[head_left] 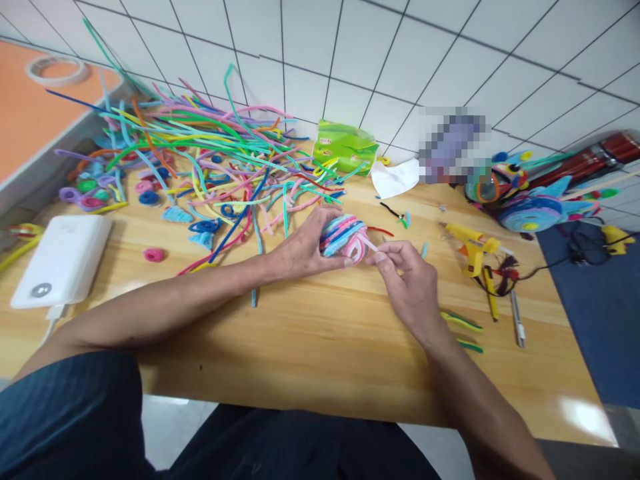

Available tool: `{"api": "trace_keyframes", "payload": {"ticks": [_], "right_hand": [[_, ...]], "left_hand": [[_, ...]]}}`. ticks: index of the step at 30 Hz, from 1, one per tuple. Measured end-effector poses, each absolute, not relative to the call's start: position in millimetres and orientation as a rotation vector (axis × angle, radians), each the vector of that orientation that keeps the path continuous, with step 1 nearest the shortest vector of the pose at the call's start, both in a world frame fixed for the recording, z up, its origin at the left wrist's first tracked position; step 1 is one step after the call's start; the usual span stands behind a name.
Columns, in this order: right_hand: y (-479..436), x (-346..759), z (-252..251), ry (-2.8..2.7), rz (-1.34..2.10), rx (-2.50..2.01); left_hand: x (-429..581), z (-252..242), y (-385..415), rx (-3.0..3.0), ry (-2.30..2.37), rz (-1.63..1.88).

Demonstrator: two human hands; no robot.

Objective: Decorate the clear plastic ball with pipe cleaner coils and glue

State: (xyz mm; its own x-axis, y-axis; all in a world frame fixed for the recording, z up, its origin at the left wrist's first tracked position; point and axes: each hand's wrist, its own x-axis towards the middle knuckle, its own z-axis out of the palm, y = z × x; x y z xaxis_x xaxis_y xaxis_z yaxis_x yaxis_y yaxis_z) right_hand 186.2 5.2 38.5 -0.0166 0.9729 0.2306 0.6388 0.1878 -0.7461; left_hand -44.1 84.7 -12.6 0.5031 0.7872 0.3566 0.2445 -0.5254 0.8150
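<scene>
My left hand (305,247) is wrapped round a craft piece (341,233) of coiled pipe cleaners striped in pink, blue and light blue. A pink and white coil (354,248) shows on its right end. From that end a pale pink strip (369,244), which looks like a pipe cleaner, runs to my right hand (407,277). The thumb and fingers of that hand pinch the strip's free end. Both hands are held over the middle of the wooden table (320,333).
Loose pipe cleaners (200,140) heap at the back left. A white power bank (63,260) lies at left. On the right are a yellow glue gun (473,247), a utility knife (518,320), green-handled pliers or cutters (463,322) and finished colourful pipe-cleaner figures (530,212).
</scene>
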Motion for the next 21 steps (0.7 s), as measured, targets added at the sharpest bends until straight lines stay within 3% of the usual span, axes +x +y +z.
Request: {"api": "trace_keyframes", "payload": {"ticks": [7, 21], "right_hand": [[5, 185, 23, -1.769, 0.33, -1.374], [-2, 172, 2, -1.796, 0.228, -1.195]], "left_hand": [[-48, -8, 82, 2.131, 0.902, 0.914], [-50, 6, 79, 2.07, 0.982, 0.787]]}}
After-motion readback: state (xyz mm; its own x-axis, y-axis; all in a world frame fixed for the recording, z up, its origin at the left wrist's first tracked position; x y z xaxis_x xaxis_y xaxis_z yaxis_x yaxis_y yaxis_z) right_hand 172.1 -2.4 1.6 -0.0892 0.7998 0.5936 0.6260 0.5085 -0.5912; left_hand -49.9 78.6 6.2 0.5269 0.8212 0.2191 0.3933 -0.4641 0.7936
